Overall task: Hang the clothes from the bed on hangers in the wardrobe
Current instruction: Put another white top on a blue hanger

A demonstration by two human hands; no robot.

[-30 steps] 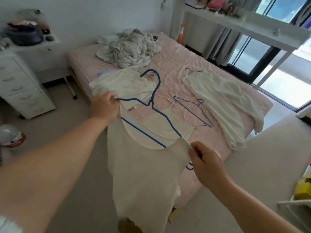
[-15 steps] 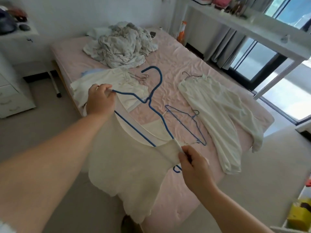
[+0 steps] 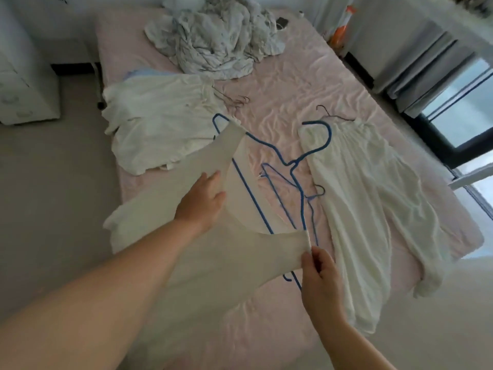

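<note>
A cream sleeveless top (image 3: 213,263) lies on a blue hanger (image 3: 298,166) over the pink bed (image 3: 288,84). My left hand (image 3: 204,200) rests on the top near its neckline, fingers fairly straight. My right hand (image 3: 318,273) pinches the top's right shoulder strap at the hanger's end. A second thin blue hanger (image 3: 277,193) lies under the first. A white garment (image 3: 162,121) lies to the left and a long white dress (image 3: 373,209) on a dark hanger lies to the right.
A crumpled grey-white heap of bedding (image 3: 216,41) sits at the head of the bed. A white drawer unit (image 3: 24,84) stands at the left. Grey curtains (image 3: 416,68) and a window are at the right. An orange bottle (image 3: 340,30) stands beside the bed.
The top and hanger came down from mid-air onto the bed. My left hand let go of the hanger's left end and now lies on the fabric. The view tilted down.
</note>
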